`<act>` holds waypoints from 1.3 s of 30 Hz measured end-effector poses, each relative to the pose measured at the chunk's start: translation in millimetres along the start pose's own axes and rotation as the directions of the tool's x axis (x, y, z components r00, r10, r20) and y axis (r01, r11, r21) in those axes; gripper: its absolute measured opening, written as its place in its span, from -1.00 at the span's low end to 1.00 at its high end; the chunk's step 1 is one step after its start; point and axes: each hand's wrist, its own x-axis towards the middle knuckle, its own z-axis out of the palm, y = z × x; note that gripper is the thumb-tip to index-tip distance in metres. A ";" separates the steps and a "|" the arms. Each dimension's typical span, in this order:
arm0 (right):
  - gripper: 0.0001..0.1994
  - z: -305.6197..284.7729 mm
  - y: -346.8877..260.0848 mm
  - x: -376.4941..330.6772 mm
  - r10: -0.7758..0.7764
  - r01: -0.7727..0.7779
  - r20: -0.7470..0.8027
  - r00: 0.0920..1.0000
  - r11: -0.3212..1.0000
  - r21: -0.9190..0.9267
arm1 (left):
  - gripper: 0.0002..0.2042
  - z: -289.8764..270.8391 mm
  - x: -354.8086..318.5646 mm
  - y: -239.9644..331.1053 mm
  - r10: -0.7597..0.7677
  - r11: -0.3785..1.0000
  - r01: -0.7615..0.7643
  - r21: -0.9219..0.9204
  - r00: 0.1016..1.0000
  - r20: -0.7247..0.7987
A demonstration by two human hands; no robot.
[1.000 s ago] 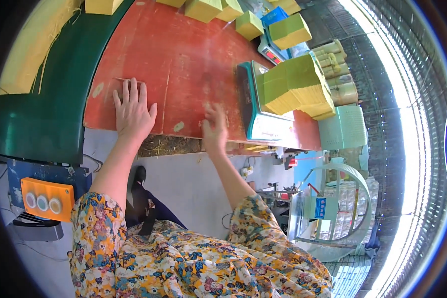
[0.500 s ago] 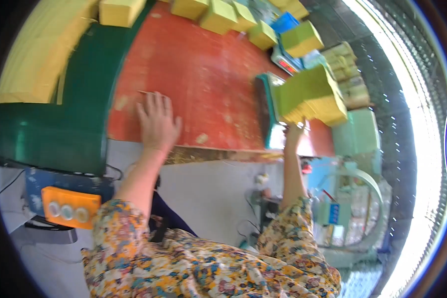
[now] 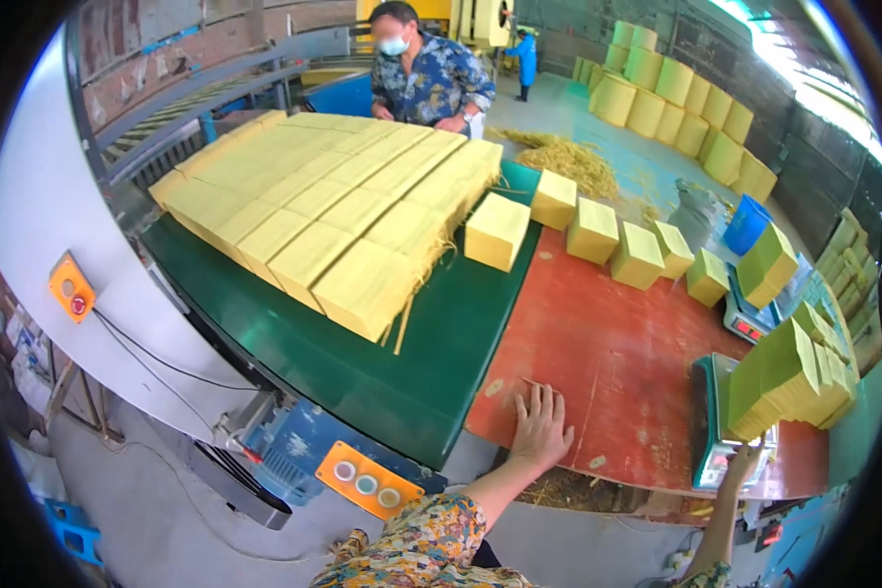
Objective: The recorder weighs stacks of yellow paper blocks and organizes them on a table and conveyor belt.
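Head view: left hand (image 3: 544, 431) is laid on red table (image 3: 608, 363) near its front edge, fingers spread. Yellow stack (image 3: 776, 384) is set on scale (image 3: 707, 412) at table's right end; right hand (image 3: 744, 465) is placed at stack's base, finger grip can't be made out. Yellow blocks (image 3: 637, 258) are lined along table's far side.

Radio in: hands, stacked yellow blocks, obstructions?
Left hand rests on scuffed red tabletop. Right hand beside stacked yellow blocks, contact unclear, nothing visible between. Blocks on teal-edged scale.
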 end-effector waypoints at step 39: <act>-0.30 -20.4 34.1 35.5 -0.057 0.068 0.084 0.995 0.989 -0.134 | -0.30 -3.3 0.3 -0.4 0.001 0.999 0.000 -0.038 1.000 0.022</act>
